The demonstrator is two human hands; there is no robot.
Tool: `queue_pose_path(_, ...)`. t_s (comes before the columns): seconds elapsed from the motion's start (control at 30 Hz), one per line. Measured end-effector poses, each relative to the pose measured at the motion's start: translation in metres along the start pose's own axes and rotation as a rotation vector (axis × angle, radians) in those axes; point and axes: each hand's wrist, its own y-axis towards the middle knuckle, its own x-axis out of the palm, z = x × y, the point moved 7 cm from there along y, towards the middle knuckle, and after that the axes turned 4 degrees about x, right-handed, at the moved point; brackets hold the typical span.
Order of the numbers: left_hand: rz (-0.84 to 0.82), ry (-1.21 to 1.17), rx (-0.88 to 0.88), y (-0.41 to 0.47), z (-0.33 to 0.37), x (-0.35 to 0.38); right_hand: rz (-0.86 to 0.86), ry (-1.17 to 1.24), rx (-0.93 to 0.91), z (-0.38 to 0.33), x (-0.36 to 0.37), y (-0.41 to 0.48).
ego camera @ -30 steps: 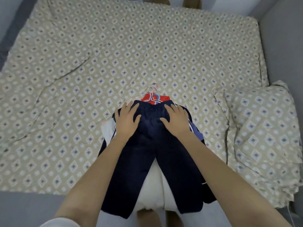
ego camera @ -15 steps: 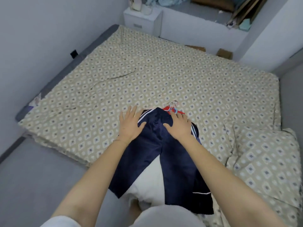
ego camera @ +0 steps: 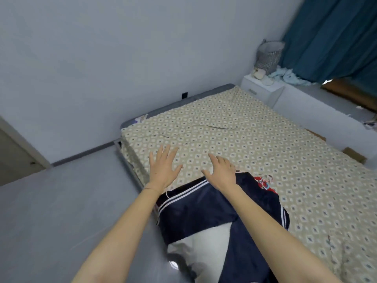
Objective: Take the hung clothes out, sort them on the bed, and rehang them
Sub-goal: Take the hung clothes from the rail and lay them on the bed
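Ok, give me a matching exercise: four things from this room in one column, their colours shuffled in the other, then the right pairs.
Things:
1. trousers
2. curtain
3. nightstand
4. bedsheet

Colours:
A. white
B. beige with a diamond pattern
C. navy with white side stripes
D. teal

Pairs: 1-C, 2-D, 3-A, 4-B

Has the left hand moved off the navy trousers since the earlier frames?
Yes. The left hand has slid off the navy trousers onto the patterned sheet.
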Motion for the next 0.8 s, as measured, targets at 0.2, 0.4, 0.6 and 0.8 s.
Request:
queue_pose_path(0.2,0.116,0.070,-0.194,-0.111,-0.124,-0.080,-0.017,-0.012,-0.242,-0.156,0.022,-0.041)
queue_pose_path(0.4,0.232,0.111,-0.433,-0.258,-0.225,-0.149,-0.062,-0.020,-0.510,-0.316,0.064,-0.126)
queue_pose_path(0.6,0.361,0.183,-0.679,-0.427,-0.302,-0.202,-0.141,-0.047,-0.851,-0.459,0.116,-0.248)
queue_pose_path(0.8,0.475,0.289,-0.984,-0.590,-0.347,-0.245,-0.210,-0.039,-1.190,-0.575,0.150,-0.372)
